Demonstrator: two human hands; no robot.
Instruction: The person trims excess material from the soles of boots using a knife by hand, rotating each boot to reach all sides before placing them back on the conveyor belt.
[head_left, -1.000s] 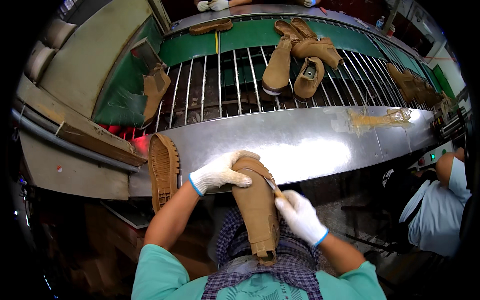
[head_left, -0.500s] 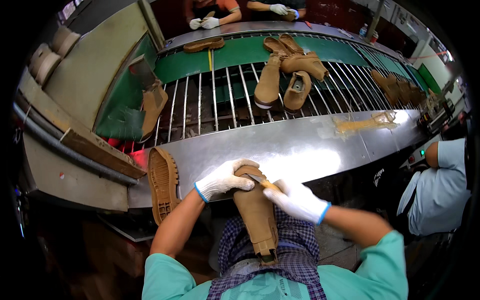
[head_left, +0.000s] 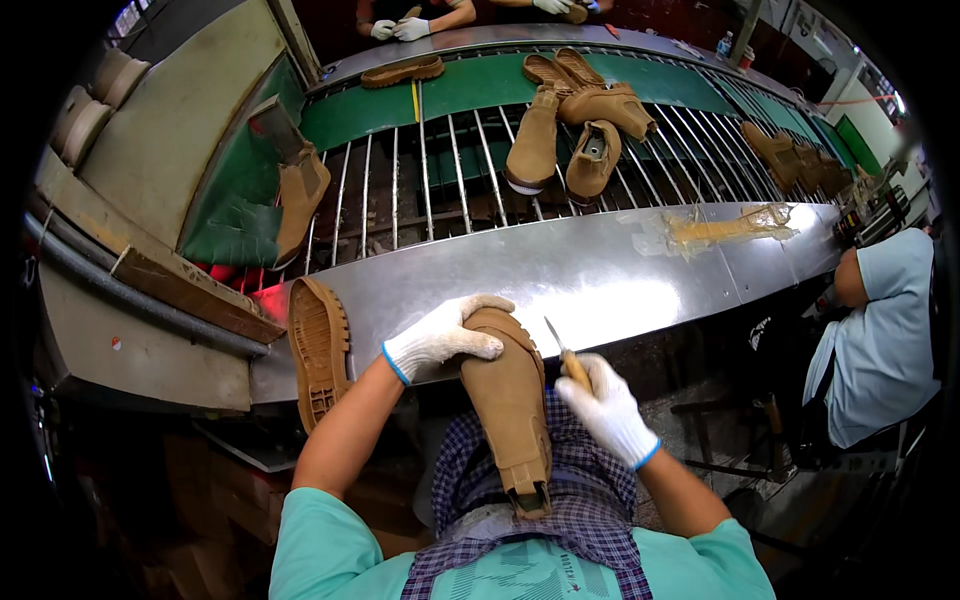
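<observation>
A tan boot (head_left: pixel 505 415) lies across my lap, its toe pointing away from me and its open top near my apron. My left hand (head_left: pixel 445 338), in a white knit glove, grips the toe end, thumb on top. In my right hand (head_left: pixel 608 408), also gloved, is a small knife (head_left: pixel 572 364) with a wooden handle. Its narrow blade points up and to the left, just right of the toe and apart from it. A loose brown sole (head_left: pixel 318 350) leans at the left end of the metal bench edge, tread side showing.
Beyond the metal ledge (head_left: pixel 480 260) runs a conveyor of metal rods (head_left: pixel 430 190) with a green belt. Several tan boots and loose soles (head_left: pixel 402 72) rest on it. One boot (head_left: pixel 298 205) stands at the left by a green flap. A person in light blue (head_left: pixel 880 340) sits at right; gloved co-workers work opposite.
My right hand has drawn the knife off the boot's toe, moving right and slightly toward me. My left hand keeps its grip on the toe. The whole view has shifted slightly.
</observation>
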